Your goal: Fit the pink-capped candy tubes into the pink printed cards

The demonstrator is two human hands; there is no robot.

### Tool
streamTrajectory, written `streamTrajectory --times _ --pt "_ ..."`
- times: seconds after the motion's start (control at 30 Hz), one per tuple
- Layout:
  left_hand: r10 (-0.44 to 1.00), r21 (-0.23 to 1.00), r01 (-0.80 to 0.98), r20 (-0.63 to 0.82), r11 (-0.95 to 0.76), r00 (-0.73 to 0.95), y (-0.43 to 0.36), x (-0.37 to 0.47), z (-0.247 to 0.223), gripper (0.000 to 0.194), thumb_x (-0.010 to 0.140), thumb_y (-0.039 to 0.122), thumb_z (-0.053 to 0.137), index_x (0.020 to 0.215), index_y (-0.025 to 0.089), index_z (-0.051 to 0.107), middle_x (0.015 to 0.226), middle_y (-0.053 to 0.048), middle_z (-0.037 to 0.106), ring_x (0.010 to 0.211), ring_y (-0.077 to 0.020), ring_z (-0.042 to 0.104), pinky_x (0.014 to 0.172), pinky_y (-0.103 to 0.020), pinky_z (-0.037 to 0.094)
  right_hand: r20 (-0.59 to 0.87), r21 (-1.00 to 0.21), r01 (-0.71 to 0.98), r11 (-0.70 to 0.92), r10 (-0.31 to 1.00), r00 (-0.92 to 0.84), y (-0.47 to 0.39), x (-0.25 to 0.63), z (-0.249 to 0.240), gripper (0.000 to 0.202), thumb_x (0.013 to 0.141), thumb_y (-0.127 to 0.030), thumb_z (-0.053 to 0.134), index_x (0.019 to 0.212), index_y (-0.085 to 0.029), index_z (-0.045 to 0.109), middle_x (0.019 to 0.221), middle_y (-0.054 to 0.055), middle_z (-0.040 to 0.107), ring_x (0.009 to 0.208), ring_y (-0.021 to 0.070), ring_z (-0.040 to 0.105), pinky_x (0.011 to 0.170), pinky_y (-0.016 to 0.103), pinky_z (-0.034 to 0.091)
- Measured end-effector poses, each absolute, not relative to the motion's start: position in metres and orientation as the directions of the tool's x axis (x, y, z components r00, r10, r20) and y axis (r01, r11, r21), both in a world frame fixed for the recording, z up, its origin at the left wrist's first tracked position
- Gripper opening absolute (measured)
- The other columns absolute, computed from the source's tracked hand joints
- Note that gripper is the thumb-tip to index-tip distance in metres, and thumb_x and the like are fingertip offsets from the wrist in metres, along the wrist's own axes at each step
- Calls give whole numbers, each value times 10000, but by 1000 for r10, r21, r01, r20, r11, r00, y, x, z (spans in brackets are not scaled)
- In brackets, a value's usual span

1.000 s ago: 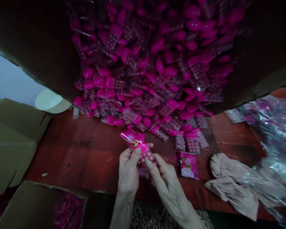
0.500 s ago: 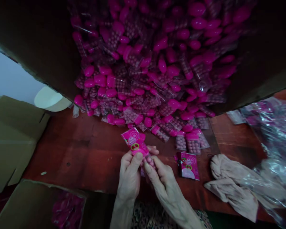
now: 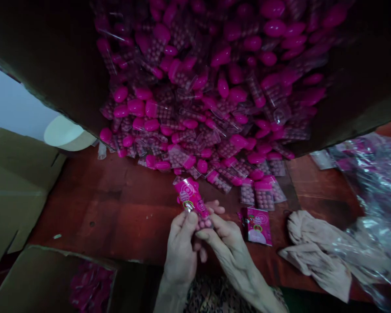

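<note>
Held between both hands is a small clear candy container (image 3: 203,224) of pink balls, with a pink printed sleeve (image 3: 187,190) around its upper part. My left hand (image 3: 182,239) pinches the sleeve, thumb on top. My right hand (image 3: 230,243) grips the container's lower end between thumb and fingers, other fingers partly hidden behind it. To the right lies a flat stack of printed sleeves (image 3: 259,226). A few pink-capped candy containers (image 3: 263,196) lie just beyond that stack.
A large tipped carton (image 3: 352,95) spills a heap of pink-capped containers (image 3: 189,124) onto the red-brown table (image 3: 117,208). A lower-left box (image 3: 35,278) holds pink pieces. Rumpled cloth (image 3: 319,252) and clear plastic bags (image 3: 374,187) lie right; a white round tub (image 3: 67,134) stands left.
The sleeve has turned more upright and now covers the container's pink cap, leaving the lower pink balls showing. Both hands have shifted slightly right.
</note>
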State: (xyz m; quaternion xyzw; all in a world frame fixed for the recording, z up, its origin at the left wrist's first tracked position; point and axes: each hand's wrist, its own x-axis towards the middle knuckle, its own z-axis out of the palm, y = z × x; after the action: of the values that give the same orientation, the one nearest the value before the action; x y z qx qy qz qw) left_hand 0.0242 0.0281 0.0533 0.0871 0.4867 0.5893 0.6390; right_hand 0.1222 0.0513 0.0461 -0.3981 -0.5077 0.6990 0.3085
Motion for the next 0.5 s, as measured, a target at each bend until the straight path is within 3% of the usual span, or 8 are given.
streamTrajectory --times 0.07,0.17,0.27,0.33,0.43,0.5 --pt "811 680 -668 -552 303 -194 26 30 54 275 771 389 604 828 129 673 928 -101 690 360 11 285 308 -120 289 -267 -942 -59 -329 848 -457 52 119 43 290 872 -356 507 664 -162 565 520 -43 523 411 70 494 412 172 404" --pt "790 692 -657 -566 299 -237 23 36 52 289 734 415 639 815 138 666 858 -69 681 368 8 289 315 -124 286 -304 -923 -76 -376 838 -453 49 113 39 311 854 -394 524 660 -155 567 496 -46 515 385 67 479 386 170 392" --pt "748 691 -649 -603 317 -277 16 34 49 312 676 461 674 734 155 663 547 18 578 348 -24 303 311 -153 294 -328 -915 -38 -401 798 -506 44 110 41 357 861 -408 503 623 -152 580 466 -51 489 352 56 429 360 164 357" --pt "686 747 -589 -604 309 -406 3 21 49 297 627 464 705 673 175 658 437 39 503 363 -66 385 345 -194 359 -290 -947 54 -316 772 -565 40 113 43 337 872 -392 492 664 -166 631 534 -28 547 436 79 500 418 174 407" --pt "555 897 -381 -438 224 -707 -33 -16 55 289 620 521 662 698 242 671 661 -21 684 645 -200 620 588 -337 515 -190 -969 243 -52 786 -588 41 125 41 198 848 -371 551 818 -224 681 715 -5 647 661 136 599 588 221 479" --pt "463 931 -322 -364 170 -808 -62 -47 60 337 683 640 499 727 345 656 785 48 722 867 -232 637 756 -409 507 -155 -931 362 39 858 -490 46 136 34 181 857 -352 546 866 -219 668 689 -8 652 621 139 598 594 238 479"
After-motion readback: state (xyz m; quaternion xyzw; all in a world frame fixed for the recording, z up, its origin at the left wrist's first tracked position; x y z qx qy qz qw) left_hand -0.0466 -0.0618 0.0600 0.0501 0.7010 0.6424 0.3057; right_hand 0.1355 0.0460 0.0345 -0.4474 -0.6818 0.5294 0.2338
